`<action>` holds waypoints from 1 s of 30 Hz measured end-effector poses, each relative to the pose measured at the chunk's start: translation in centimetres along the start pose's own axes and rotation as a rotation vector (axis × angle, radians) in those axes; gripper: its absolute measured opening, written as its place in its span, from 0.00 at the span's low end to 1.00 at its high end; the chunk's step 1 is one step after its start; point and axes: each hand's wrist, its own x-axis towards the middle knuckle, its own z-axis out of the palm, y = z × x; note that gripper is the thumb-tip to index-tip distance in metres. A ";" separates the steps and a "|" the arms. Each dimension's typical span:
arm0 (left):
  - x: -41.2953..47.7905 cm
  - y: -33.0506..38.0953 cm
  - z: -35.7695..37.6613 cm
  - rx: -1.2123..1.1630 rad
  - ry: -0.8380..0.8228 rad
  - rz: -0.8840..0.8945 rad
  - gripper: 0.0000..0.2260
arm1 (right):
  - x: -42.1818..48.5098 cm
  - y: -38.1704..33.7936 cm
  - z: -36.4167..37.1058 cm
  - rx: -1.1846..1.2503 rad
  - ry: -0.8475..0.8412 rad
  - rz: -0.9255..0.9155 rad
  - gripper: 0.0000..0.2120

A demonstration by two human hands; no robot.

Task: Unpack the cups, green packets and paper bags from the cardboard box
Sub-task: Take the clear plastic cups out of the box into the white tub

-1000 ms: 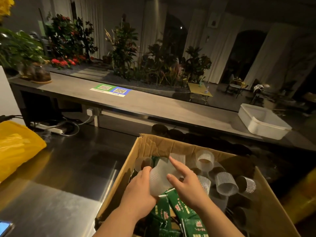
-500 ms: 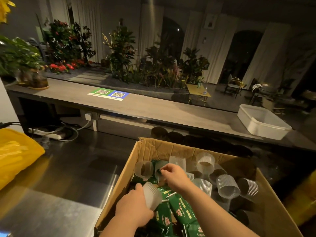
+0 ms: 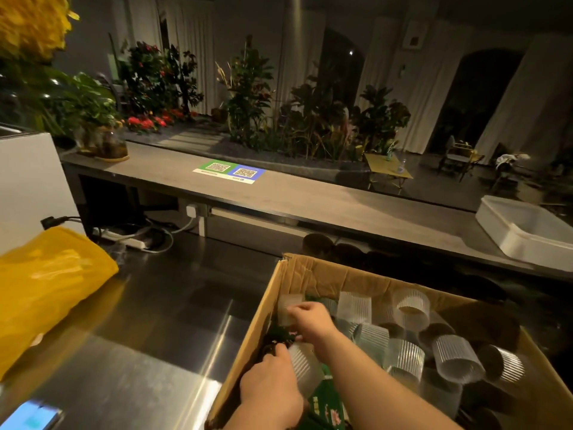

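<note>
Your left hand (image 3: 273, 389), low in the centre of the frame, has its grip wrapped round a ribbed plastic cup (image 3: 305, 366). It's holding the cup on its side just above the green packets (image 3: 325, 405), at the near-left end of the cardboard box (image 3: 325, 274). Your right hand (image 3: 311, 321) reaches across above it into the box's far-left corner, fingers curled, its grip pinching the corner cup (image 3: 286, 308) that stands against the box wall. Over on the right of the box, more loose cups (image 3: 455, 361) lie tumbled on their sides, touching one another. The box sits on the steel tabletop (image 3: 155, 352). There's a yellow plastic bag (image 3: 46, 293) at the left edge of the frame, a lit phone (image 3: 28, 417) in the lower left corner, and a white tub (image 3: 527, 231) at the right edge, beyond the box.
</note>
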 end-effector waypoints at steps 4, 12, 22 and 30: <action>-0.5 0.0 0.1 -0.043 0.123 0.064 0.40 | -3.7 -0.6 -4.4 0.083 0.158 -0.162 0.06; -1.3 0.5 -0.1 -0.234 0.236 0.241 0.30 | -9.0 1.0 -9.1 -0.022 0.097 -0.278 0.07; -1.1 0.1 0.2 -0.216 0.234 0.276 0.33 | -8.8 2.8 -8.9 -0.185 -0.209 -0.279 0.11; -0.9 -0.2 0.4 -0.228 0.233 0.242 0.35 | -4.3 2.0 -9.4 -0.877 0.282 -0.328 0.15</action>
